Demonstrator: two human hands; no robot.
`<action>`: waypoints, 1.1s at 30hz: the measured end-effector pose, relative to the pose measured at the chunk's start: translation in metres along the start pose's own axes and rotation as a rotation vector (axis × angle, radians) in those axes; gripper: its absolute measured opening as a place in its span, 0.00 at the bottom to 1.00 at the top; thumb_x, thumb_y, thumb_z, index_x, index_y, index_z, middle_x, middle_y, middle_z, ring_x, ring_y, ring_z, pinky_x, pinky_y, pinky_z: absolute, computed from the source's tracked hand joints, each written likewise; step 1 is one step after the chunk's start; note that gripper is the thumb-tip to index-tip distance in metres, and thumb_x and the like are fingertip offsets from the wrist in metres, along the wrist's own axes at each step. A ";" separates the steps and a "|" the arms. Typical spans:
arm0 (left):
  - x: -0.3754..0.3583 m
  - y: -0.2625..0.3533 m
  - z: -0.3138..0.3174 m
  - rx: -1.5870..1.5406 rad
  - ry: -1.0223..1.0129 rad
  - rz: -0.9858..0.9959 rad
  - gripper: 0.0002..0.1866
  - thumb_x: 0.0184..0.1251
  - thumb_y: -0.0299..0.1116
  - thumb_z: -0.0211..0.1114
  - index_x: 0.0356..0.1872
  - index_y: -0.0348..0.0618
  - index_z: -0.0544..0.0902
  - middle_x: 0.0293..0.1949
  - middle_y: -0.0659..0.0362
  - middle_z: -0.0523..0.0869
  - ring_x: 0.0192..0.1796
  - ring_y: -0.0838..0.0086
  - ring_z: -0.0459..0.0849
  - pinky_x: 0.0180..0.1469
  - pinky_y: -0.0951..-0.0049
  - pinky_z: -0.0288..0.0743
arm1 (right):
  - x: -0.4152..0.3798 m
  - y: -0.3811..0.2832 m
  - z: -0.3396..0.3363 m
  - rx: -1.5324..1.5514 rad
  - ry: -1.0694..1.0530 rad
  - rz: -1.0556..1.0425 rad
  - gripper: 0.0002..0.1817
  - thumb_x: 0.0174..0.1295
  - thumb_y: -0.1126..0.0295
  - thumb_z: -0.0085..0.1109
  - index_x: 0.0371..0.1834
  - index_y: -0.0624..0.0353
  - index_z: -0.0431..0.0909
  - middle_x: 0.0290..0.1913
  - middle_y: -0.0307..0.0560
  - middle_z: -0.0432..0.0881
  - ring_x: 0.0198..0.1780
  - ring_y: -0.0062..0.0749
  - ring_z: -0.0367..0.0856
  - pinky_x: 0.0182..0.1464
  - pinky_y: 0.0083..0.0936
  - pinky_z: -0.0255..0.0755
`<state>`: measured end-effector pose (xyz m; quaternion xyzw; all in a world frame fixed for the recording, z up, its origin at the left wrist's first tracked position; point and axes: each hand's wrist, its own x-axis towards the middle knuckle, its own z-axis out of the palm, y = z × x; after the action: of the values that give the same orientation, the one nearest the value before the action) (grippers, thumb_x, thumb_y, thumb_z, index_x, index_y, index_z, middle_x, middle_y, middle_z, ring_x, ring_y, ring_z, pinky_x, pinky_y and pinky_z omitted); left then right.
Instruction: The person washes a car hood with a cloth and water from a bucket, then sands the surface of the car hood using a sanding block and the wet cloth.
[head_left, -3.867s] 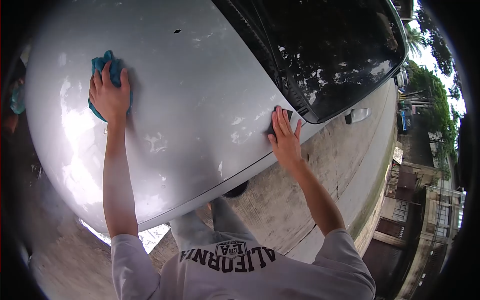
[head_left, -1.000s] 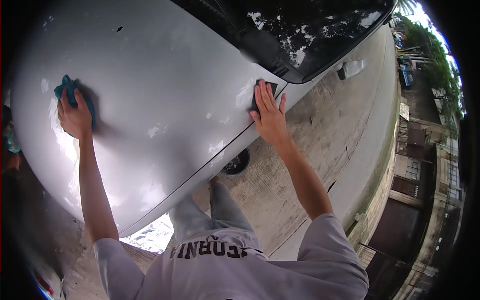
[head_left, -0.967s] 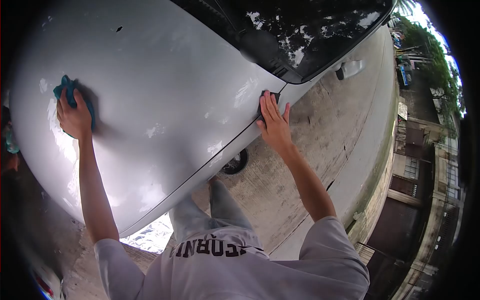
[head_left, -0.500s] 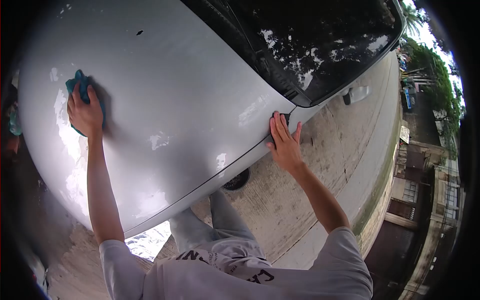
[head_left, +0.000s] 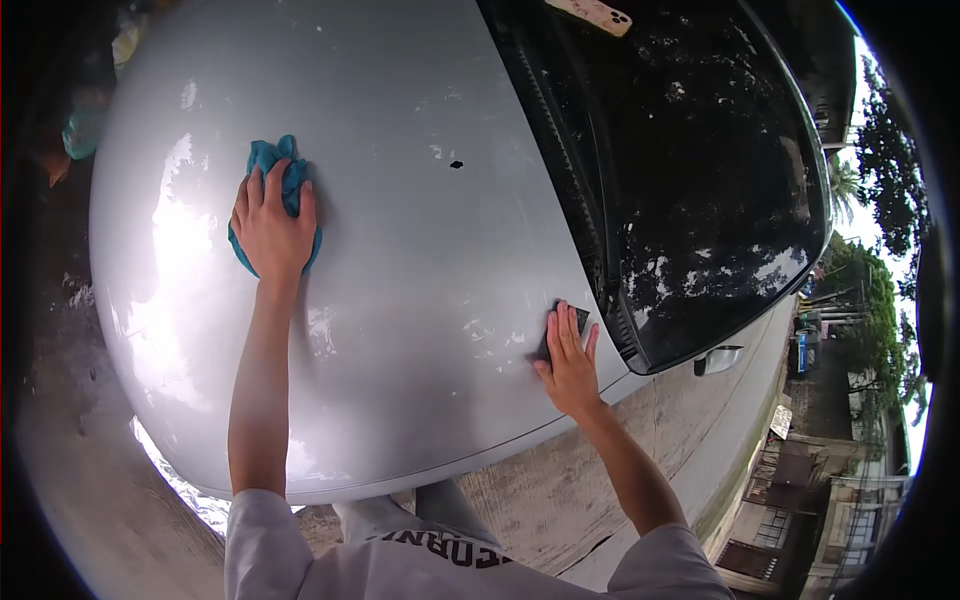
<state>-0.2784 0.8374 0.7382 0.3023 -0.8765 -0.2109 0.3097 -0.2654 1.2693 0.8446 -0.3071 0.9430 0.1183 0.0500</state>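
The silver car hood (head_left: 400,270) spreads out under both of my hands. At its front side, my left hand (head_left: 272,235) presses a crumpled blue-green cloth (head_left: 268,155) against the paint, fingers curled over it. Cloth shows beyond the fingertips and on both sides of the palm. Nearer the windshield corner, my right hand (head_left: 570,365) lies over a small flat black pad (head_left: 582,318), fingers together and thumb apart. Most of the pad is hidden beneath the fingers. A small dark mark (head_left: 456,164) sits on the hood between and beyond the hands.
A phone (head_left: 592,14) in a pinkish case lies at the dark windshield (head_left: 700,210). Wipers run along the glass base. A side mirror (head_left: 718,360) sticks out at right, above concrete ground (head_left: 640,440). Something shiny and silvery (head_left: 180,490) lies below the bumper.
My view has shifted toward the hood's far side. My right hand, with the black pad, has slid from the hood's edge further onto it. My left hand has moved the cloth further across.
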 end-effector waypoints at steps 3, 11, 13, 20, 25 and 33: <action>0.032 0.005 0.013 0.046 0.063 -0.052 0.22 0.66 0.47 0.64 0.60 0.57 0.80 0.64 0.52 0.79 0.68 0.53 0.73 0.68 0.50 0.63 | 0.088 0.004 -0.029 -0.034 -0.066 -0.075 0.42 0.71 0.50 0.49 0.81 0.60 0.48 0.83 0.51 0.46 0.83 0.43 0.43 0.77 0.64 0.35; 0.101 -0.014 0.053 0.034 0.083 -0.033 0.22 0.66 0.50 0.63 0.58 0.56 0.83 0.64 0.52 0.80 0.68 0.54 0.74 0.70 0.52 0.62 | 0.359 -0.008 -0.056 -0.003 0.165 -0.107 0.36 0.75 0.54 0.44 0.80 0.61 0.50 0.83 0.50 0.48 0.83 0.41 0.46 0.80 0.52 0.42; 0.123 -0.031 0.063 0.072 0.084 -0.072 0.22 0.68 0.51 0.61 0.60 0.58 0.81 0.65 0.53 0.78 0.69 0.54 0.73 0.70 0.52 0.63 | 0.254 -0.006 -0.044 -0.002 0.086 -0.105 0.38 0.73 0.55 0.47 0.81 0.60 0.47 0.83 0.50 0.45 0.83 0.44 0.44 0.79 0.54 0.40; 0.143 -0.044 0.083 0.175 0.105 -0.171 0.22 0.69 0.54 0.60 0.61 0.64 0.80 0.65 0.58 0.80 0.69 0.58 0.74 0.70 0.54 0.65 | 0.316 0.009 -0.061 -0.047 -0.046 -0.109 0.38 0.74 0.56 0.45 0.81 0.60 0.45 0.83 0.54 0.44 0.83 0.47 0.42 0.79 0.55 0.39; 0.145 -0.046 0.089 0.159 0.115 -0.193 0.23 0.70 0.55 0.60 0.62 0.64 0.81 0.65 0.59 0.80 0.69 0.59 0.75 0.70 0.53 0.65 | 0.483 0.007 -0.071 0.008 0.072 -0.080 0.37 0.77 0.49 0.33 0.81 0.61 0.46 0.83 0.54 0.45 0.83 0.45 0.42 0.81 0.49 0.38; 0.146 -0.048 0.091 0.114 0.077 -0.202 0.24 0.69 0.57 0.60 0.62 0.65 0.80 0.67 0.57 0.78 0.70 0.59 0.73 0.71 0.52 0.64 | 0.281 0.012 -0.056 -0.056 -0.183 -0.029 0.41 0.72 0.57 0.48 0.82 0.58 0.40 0.84 0.53 0.38 0.84 0.49 0.38 0.78 0.60 0.37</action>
<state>-0.4116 0.7226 0.7068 0.4141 -0.8396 -0.1790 0.3025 -0.5007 1.1053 0.8542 -0.3097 0.9263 0.1716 0.1287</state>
